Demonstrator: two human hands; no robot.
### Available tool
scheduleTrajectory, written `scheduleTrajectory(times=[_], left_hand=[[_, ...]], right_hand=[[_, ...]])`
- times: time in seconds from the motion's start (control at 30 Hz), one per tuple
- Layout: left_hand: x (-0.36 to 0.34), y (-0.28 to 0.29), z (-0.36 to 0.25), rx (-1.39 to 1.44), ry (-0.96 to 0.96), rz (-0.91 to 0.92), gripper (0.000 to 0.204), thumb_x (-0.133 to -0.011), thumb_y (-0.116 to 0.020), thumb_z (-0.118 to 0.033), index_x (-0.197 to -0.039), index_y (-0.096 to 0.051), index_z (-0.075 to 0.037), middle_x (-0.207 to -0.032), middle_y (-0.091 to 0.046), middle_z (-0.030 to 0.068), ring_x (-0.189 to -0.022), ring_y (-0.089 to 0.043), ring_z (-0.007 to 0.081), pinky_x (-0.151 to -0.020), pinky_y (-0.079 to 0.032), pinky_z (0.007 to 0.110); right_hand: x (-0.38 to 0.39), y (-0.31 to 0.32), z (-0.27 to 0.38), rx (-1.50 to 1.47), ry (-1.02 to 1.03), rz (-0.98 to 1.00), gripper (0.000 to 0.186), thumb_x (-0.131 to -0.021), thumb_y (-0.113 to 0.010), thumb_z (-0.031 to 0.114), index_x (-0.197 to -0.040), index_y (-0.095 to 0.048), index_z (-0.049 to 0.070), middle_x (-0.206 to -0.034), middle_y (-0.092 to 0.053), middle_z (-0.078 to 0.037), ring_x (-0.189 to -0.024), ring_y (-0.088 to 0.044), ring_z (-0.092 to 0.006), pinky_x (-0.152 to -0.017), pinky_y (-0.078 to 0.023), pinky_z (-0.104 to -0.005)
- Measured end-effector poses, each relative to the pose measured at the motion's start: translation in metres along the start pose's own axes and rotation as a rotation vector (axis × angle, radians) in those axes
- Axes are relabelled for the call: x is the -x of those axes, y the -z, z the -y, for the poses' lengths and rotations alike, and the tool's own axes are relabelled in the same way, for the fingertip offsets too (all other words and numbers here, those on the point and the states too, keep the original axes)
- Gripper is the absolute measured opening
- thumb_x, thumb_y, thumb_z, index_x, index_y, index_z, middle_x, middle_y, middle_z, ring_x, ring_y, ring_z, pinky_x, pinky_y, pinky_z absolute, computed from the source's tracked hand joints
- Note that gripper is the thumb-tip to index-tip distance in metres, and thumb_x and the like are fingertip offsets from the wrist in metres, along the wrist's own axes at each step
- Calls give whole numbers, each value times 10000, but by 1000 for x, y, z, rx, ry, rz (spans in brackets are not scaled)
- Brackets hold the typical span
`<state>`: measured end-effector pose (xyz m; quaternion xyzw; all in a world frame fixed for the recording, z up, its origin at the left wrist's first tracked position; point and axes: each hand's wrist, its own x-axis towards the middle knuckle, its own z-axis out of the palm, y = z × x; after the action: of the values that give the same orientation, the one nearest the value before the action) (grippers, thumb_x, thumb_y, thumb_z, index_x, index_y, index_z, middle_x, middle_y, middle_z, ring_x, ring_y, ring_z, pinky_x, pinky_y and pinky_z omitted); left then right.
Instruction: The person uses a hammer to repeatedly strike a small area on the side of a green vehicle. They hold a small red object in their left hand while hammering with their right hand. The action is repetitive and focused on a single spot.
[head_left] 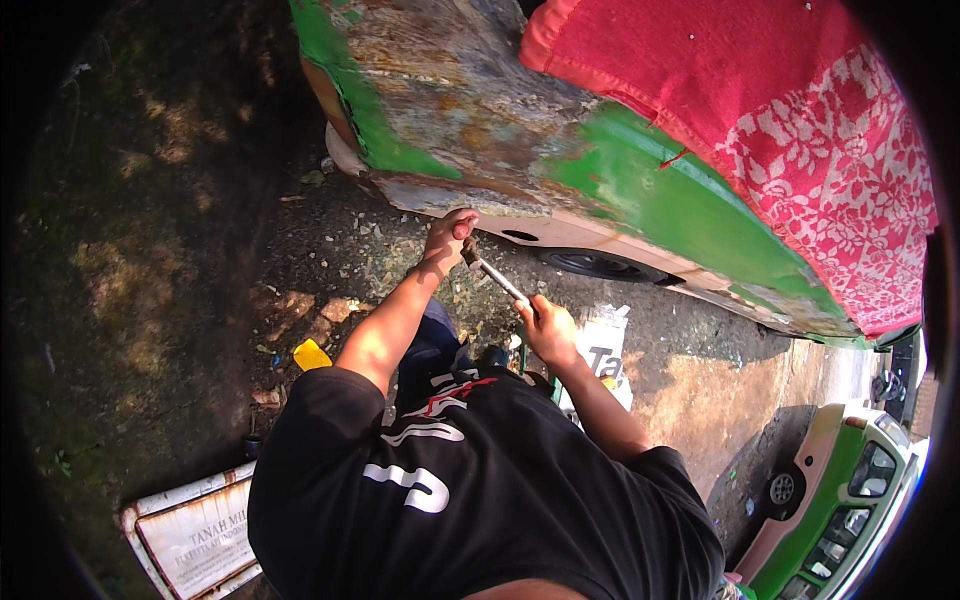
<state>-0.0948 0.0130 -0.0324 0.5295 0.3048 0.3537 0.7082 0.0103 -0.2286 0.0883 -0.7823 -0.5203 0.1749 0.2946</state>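
Observation:
My left hand (pixel 450 238) is closed at the lower edge of a van's patchy rusted, green-painted body panel (pixel 450 110); what its fingers hold is too hidden to name. My right hand (pixel 545 330) grips the metal shaft of a hammer (pixel 500 280), whose dark head lies just beside my left fingers. Below the panel runs a pale pink strip (pixel 580 230) over a dark wheel (pixel 600 265). A red cloth with white floral patterns (pixel 730 80) drapes over the vehicle's upper right.
A second green-and-cream van (pixel 830 510) stands at lower right. A rusty-framed white sign (pixel 190 530) lies at lower left. Rubble, a yellow scrap (pixel 312 354) and a white printed sheet or sack (pixel 600 330) are on the stained ground (pixel 720 390).

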Motion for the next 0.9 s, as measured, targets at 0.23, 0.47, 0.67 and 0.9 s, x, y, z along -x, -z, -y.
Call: scheduleTrajectory(times=[0.23,0.47,0.67,0.9], left_hand=[[19,7,-5,-691,-520,59,146,-882,-604,23,-1015,-650,-14,-1065,-648,114,-900,-638,180,-757,-478,270],[14,11,10,-464,-276,217,229,-877,-557,89,-1053,-644,-28,-1088,-626,71,-917,-619,182,-794,-490,265],[-4,12,14,-700,-489,308,409,-720,-556,117,-1081,-600,-70,-1073,-606,76,-928,-604,256,-778,-494,315],[4,-1,2,-682,-509,169,321,-789,-553,83,-1079,-590,-50,-986,-604,93,-820,-583,217,-740,-468,280]], right_hand=[[14,14,-8,-143,-193,41,335,-927,-623,324,-800,-576,17,-641,-570,-194,-593,-582,-377,-546,-435,-428],[20,11,-21,-248,-236,-18,327,-940,-620,289,-789,-575,4,-567,-460,-110,-543,-406,-197,-499,-340,-359],[27,13,-35,-195,-288,25,316,-929,-619,320,-868,-621,10,-640,-581,-187,-586,-581,-350,-562,-437,-413],[28,17,-18,-335,35,-131,164,-896,-662,181,-882,-625,22,-639,-586,-155,-567,-601,-311,-518,-452,-374]])
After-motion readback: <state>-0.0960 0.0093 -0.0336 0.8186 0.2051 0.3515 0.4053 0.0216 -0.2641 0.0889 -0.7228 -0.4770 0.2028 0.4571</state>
